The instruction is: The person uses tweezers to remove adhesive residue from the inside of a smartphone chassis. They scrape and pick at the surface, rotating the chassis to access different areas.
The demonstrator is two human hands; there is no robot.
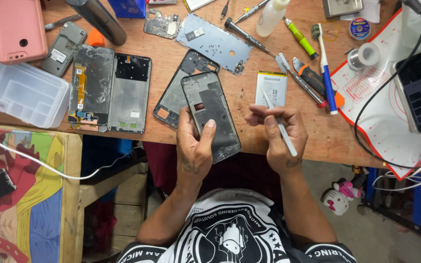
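- Presently, the left hand (194, 146) is clamped on a dark phone frame (211, 114), thumb lying across its face, holding it over the near edge of the wooden workbench (327, 136).
- Right hand (279, 134) is closed around slim metal tweezers (277, 122), pinched between thumb and fingers, tips pointing away from the person, just right of the frame and not touching it.
- A second dark frame (176, 92) lies under and to the left of the held one.
- A white phone battery (272, 86) rests just beyond the right hand.
- Two opened phone bodies (110, 92) lie side by side further left, beside a clear plastic organiser box (18, 92).
- A silver backplate (215, 43), screwdrivers (247, 35) and a blue-handled toothbrush (326, 73) lie along the far side.
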